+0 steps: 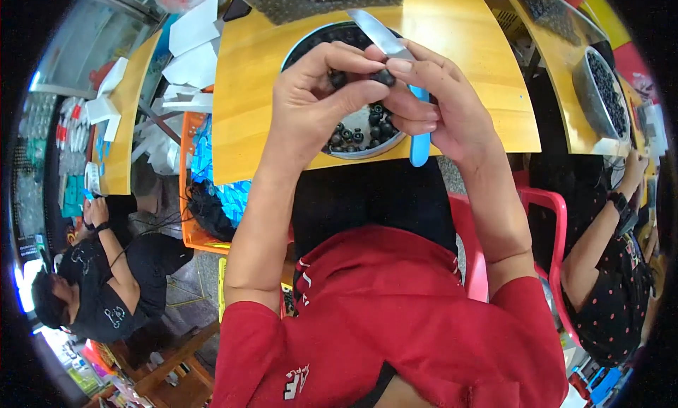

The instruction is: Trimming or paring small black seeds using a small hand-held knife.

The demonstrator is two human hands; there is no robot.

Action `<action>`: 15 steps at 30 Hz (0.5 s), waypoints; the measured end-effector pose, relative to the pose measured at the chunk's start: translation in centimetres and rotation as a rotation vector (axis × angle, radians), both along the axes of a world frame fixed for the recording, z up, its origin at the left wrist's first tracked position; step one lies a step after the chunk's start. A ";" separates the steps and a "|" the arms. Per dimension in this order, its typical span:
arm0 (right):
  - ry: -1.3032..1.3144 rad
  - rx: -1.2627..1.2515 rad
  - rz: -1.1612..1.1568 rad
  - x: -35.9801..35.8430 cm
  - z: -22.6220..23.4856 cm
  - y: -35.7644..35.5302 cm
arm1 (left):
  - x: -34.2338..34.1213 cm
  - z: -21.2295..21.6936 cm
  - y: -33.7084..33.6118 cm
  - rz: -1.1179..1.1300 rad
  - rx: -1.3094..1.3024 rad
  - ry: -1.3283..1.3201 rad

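Note:
My left hand and my right hand meet above a round metal bowl of small dark round fruits on a yellow wooden table. Between the left thumb and fingers sits one small dark fruit. The right hand grips a knife with a blue handle and a steel blade, which points up and left past the fruit. Most of the bowl is hidden behind both hands.
A tray of dark fruits lies at the table's far edge. An orange crate stands left of the table. A second bowl of dark fruits sits on the right table. One person sits at left, another at right.

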State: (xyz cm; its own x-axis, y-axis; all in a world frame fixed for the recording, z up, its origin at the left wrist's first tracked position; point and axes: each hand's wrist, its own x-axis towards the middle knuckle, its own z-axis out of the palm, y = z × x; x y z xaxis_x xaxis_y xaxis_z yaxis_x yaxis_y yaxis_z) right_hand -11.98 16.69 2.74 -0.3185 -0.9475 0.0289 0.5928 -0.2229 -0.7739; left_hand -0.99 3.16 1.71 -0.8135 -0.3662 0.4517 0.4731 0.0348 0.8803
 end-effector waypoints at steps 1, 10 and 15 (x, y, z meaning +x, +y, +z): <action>-0.028 -0.056 0.045 0.0 -0.1 0.0 | 0.0 -0.2 -0.3 -0.035 0.049 -0.024; 0.084 -0.002 -0.064 -0.3 -0.2 0.3 | 0.1 0.9 -3.9 -0.306 0.443 -0.229; 0.104 0.012 -0.082 -0.4 0.0 0.3 | -0.5 0.9 -4.6 -0.197 -0.419 -0.707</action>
